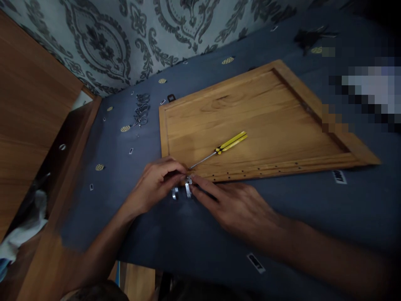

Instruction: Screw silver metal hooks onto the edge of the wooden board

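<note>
A framed wooden panel (pixel 250 113) lies on blue cloth, with several dark holes along its near edge. At its near left corner, two shiny curved metal hooks hang over the edge: a left hook (pixel 174 193) and a right hook (pixel 188 189). My left hand (pixel 153 182) is closed in a pinch beside the right hook; what lies between its fingertips is too small to make out. My right hand (pixel 234 202) has its fingertips against the right hook, gripping it from the right; the thumb is hidden. A screwdriver (pixel 232 143) with a yellow and black handle rests on the panel, its tip near my left fingertips.
Several metal hooks (pixel 141 110) lie in a pile on the blue cloth (pixel 112 188), left of the panel. A dark object (pixel 313 37) is at the far right back. Wooden furniture (pixel 34 104) stands at the left, and patterned fabric (pixel 140 37) rises behind.
</note>
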Demonstrator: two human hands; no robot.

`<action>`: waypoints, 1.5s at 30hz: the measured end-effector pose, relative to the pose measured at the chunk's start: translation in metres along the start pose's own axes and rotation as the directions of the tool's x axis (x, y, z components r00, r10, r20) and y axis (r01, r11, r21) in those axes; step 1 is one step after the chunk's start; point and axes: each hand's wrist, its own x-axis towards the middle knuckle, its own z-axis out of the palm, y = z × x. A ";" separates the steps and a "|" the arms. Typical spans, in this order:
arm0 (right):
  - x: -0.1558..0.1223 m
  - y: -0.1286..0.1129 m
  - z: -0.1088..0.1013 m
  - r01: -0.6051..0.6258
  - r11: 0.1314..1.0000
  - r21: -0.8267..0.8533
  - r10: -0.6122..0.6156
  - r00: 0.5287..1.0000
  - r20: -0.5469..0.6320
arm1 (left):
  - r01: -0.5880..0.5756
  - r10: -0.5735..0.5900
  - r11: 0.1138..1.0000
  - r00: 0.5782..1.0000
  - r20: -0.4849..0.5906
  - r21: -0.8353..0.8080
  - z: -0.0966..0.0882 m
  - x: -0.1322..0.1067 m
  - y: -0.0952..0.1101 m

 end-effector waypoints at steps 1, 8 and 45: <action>0.000 0.000 0.000 0.004 1.000 0.002 -0.004 1.000 0.004 | -0.003 0.003 1.000 1.000 -0.001 -0.001 0.001 0.000 0.000; -0.001 0.000 0.000 0.010 1.000 0.005 -0.009 1.000 -0.006 | -0.020 0.020 1.000 1.000 -0.013 -0.015 0.004 0.001 -0.002; 0.001 0.000 -0.001 0.007 1.000 0.016 -0.008 1.000 0.011 | 0.015 -0.019 0.995 0.999 -0.035 -0.097 -0.002 0.004 -0.006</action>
